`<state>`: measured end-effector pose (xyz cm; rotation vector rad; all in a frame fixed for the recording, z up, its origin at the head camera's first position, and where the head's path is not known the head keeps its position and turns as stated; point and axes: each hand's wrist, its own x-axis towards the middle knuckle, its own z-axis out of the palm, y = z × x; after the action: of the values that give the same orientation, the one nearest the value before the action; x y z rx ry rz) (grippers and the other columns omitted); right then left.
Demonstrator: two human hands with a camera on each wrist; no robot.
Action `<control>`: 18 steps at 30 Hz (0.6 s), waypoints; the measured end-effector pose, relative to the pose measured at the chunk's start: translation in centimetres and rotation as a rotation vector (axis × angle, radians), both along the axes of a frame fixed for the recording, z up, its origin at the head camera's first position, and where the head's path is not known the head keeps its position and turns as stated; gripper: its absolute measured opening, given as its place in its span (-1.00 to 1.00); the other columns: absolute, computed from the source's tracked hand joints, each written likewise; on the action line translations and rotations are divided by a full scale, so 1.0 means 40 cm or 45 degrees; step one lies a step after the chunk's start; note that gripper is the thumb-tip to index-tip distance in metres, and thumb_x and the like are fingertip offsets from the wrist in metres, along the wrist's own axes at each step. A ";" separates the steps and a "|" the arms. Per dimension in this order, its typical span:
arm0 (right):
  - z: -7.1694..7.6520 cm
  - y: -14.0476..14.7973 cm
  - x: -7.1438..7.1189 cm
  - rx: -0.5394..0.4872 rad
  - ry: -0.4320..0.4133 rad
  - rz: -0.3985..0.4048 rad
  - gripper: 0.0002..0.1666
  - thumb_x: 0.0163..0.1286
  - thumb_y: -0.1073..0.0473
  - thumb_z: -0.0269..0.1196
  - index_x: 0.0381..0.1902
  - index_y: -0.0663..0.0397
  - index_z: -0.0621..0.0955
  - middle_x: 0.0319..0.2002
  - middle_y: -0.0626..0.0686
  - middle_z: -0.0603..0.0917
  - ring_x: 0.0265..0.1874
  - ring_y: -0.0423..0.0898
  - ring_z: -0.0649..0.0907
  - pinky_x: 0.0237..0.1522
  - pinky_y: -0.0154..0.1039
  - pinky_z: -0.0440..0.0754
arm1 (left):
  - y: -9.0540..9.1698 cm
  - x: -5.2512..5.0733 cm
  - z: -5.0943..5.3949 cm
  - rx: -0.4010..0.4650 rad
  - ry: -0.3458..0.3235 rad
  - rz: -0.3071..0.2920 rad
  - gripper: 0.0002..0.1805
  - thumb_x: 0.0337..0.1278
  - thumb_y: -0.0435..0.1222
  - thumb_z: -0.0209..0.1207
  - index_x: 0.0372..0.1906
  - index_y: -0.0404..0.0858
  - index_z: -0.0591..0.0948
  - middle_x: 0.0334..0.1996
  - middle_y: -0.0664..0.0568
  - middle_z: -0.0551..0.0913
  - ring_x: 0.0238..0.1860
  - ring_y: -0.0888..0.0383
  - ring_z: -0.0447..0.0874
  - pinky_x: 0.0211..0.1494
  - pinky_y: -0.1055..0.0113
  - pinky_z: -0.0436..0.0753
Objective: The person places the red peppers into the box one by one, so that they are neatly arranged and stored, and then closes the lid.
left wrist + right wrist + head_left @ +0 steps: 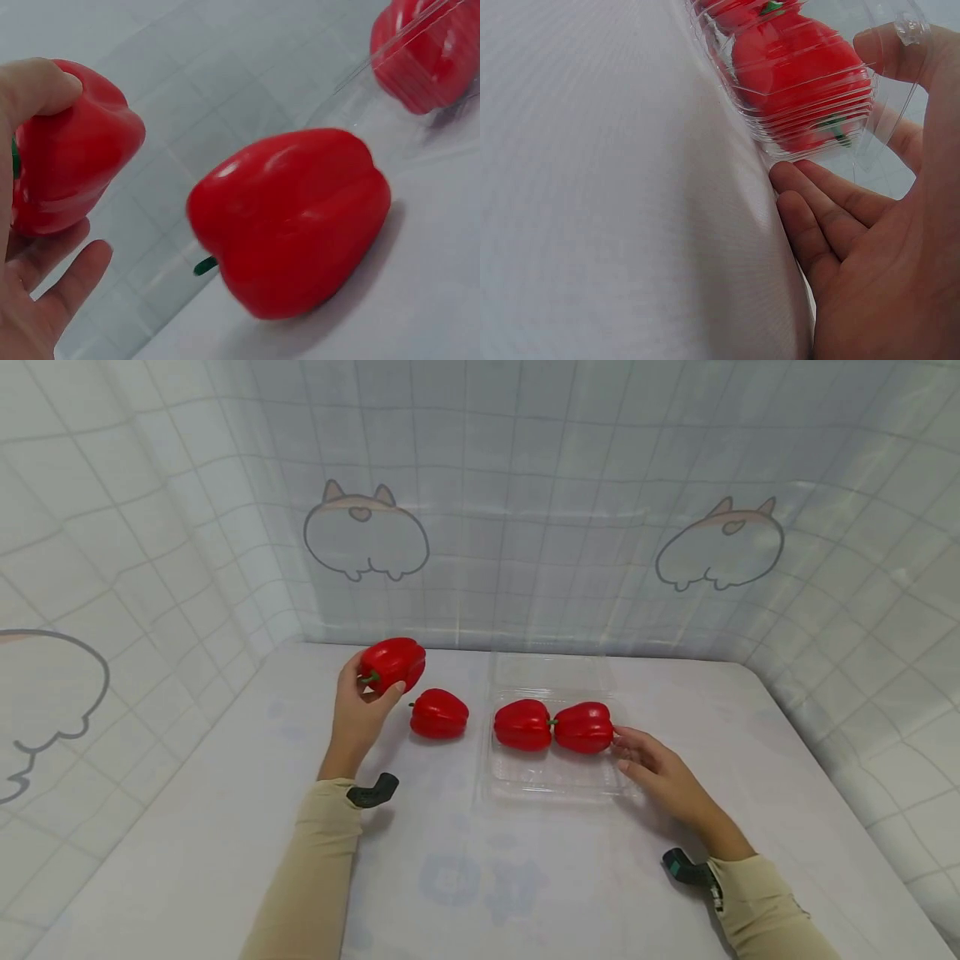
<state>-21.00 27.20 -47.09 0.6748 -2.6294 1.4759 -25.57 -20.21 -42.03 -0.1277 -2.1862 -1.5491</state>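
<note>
Two hands working, and they're doing different jobs. The left hand (354, 714) has a red pepper (393, 662) gripped between thumb and fingers, looks lifted up off the surface. The right hand (667, 781) isn't squeezing any pepper: fingers held fairly wide, tips up against the near end of a clear plastic container (551, 772). My guess is it's steadying the thing; can't tell if the thumb is really pinching the plastic.

Just beside the left hand, on the side toward the right one, a second pepper (440, 714) lies on its side on the tabletop (450, 893), not touched by anyone. Further over, between that one and the right hand's fingertips, two more sit in the container end to end: one nearer the left hand (522, 724), one right by the right hand (583, 727).

So yeah, I'd call it about halfway. Two in, two out: the gripped one and the loose one look like what's left. The clear lid (551, 672) seems flipped open, beyond the hands, so closing up isn't done either.
</note>
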 end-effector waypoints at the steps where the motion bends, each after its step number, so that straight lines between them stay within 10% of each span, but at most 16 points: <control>1: 0.000 0.000 0.001 -0.005 -0.005 0.003 -0.34 0.48 0.17 0.23 0.47 0.03 0.34 0.29 0.17 0.52 0.24 0.15 0.54 0.12 -0.51 0.45 | 0.004 0.000 0.000 -0.002 0.003 -0.001 -0.11 0.15 -0.11 0.41 0.51 -0.05 0.19 0.37 0.06 0.30 0.31 0.04 0.34 0.19 0.04 0.59; 18: 0.004 -0.002 0.003 0.017 -0.021 -0.028 -0.35 0.47 0.16 0.23 0.47 -0.01 0.35 0.28 0.13 0.54 0.24 0.11 0.55 0.12 -0.52 0.43 | 0.078 0.014 0.023 -0.227 -0.010 -0.112 0.02 -0.03 -0.32 0.47 0.52 -0.10 0.14 0.36 -0.05 0.27 0.33 -0.02 0.30 0.20 -0.05 0.57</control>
<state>-20.88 27.12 -46.93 0.6350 -2.6524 1.4655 -25.01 -17.10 -41.09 -0.2777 -2.3514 -1.3993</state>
